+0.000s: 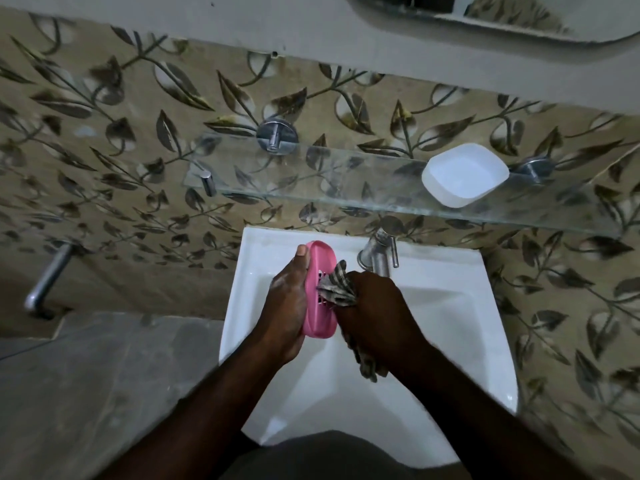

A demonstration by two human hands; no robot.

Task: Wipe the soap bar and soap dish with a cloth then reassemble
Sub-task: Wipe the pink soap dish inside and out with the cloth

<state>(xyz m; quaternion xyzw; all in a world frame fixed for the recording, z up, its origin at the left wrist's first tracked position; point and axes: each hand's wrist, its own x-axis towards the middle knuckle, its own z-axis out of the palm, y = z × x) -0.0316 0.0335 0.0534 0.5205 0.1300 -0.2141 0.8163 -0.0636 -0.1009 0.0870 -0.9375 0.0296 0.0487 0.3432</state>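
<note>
Tray (464, 174) on shelf (311, 181) above sink (450, 306)

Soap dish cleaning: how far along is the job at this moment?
Done: the dish is taken apart; its white base sits on the glass shelf. In hand: the left hand holds the pink tray while the right hand presses the cloth on it. Left: reassembly; no soap bar shows.
</note>
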